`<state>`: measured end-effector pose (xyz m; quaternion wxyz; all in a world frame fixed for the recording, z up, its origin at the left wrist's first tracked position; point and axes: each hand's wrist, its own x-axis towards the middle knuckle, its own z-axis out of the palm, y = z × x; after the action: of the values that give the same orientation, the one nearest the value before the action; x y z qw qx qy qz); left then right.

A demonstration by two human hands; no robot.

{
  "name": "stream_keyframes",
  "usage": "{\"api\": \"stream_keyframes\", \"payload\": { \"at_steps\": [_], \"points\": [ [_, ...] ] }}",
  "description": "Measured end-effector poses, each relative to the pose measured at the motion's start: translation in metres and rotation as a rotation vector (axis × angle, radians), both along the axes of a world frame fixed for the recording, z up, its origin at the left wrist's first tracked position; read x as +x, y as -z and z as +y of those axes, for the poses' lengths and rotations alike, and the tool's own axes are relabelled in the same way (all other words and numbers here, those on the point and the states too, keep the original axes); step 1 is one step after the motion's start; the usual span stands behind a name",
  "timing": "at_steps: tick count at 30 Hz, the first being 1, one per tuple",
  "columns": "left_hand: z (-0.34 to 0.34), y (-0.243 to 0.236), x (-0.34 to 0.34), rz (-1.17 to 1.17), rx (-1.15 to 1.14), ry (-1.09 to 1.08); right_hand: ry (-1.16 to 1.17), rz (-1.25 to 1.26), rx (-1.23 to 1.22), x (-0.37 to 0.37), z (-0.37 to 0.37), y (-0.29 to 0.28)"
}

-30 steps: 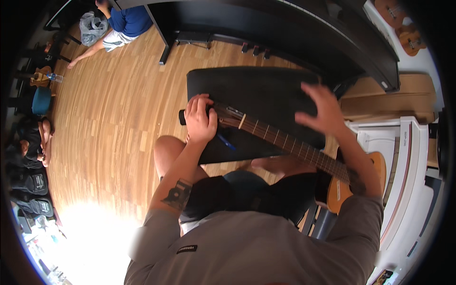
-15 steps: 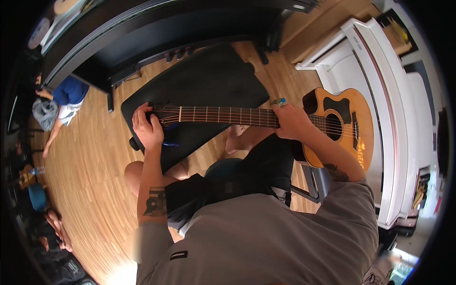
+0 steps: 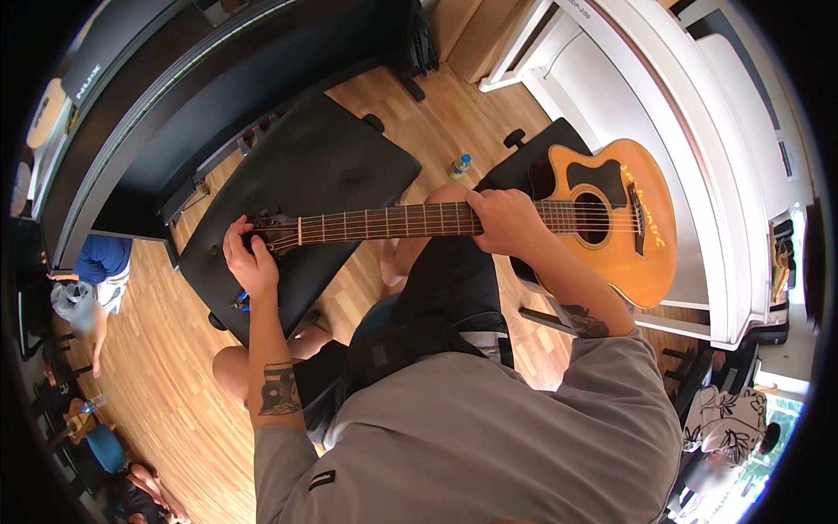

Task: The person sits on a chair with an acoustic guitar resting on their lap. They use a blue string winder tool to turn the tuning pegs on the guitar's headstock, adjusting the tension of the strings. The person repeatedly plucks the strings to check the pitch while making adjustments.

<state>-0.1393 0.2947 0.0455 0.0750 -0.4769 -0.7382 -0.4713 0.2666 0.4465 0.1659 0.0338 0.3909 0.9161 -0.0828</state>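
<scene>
An acoustic guitar (image 3: 653,262) with a light wood top and dark pickguard lies across in front of me, its strings facing up. My left hand (image 3: 250,260) is closed around the headstock at the left end, which partly hides the tuning pegs. Further right, my right hand (image 3: 509,224) wraps over the neck near where it meets the body. Under the headstock stands a black padded bench (image 3: 305,166). On its near edge, beside my left wrist, lies a small blue-handled tool (image 3: 240,302), partly covered by my hand.
A black digital piano (image 3: 262,65) stands at the far left, and a white piano (image 3: 698,140) at the right. A second black bench (image 3: 524,157) sits behind the guitar body. A small bottle (image 3: 460,166) stands on the floor. Another person (image 3: 109,262) is at the left.
My view has turned and shifted, bringing the second bench and more of the bottle into sight. The guitar appears slightly further left. Both hands keep their places on it.
</scene>
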Motion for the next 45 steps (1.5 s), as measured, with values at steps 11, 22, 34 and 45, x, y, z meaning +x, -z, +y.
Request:
{"api": "stream_keyframes", "payload": {
  "at_steps": [11,22,34,45],
  "points": [
    [-0.062,-0.011,-0.028,-0.102,-0.103,-0.031,-0.025,0.108,0.019,0.005,-0.017,0.007],
    [-0.139,-0.006,-0.022,-0.143,-0.516,-0.133,0.029,0.094,-0.047,-0.006,-0.027,-0.004],
    [-0.135,0.012,-0.02,-0.052,-0.391,-0.237,-0.211,0.169,0.069,-0.11,-0.068,0.024],
    [-0.134,0.012,-0.013,-0.216,-0.141,-0.271,-0.217,0.144,0.153,-0.111,-0.078,0.015]
  ]
}}
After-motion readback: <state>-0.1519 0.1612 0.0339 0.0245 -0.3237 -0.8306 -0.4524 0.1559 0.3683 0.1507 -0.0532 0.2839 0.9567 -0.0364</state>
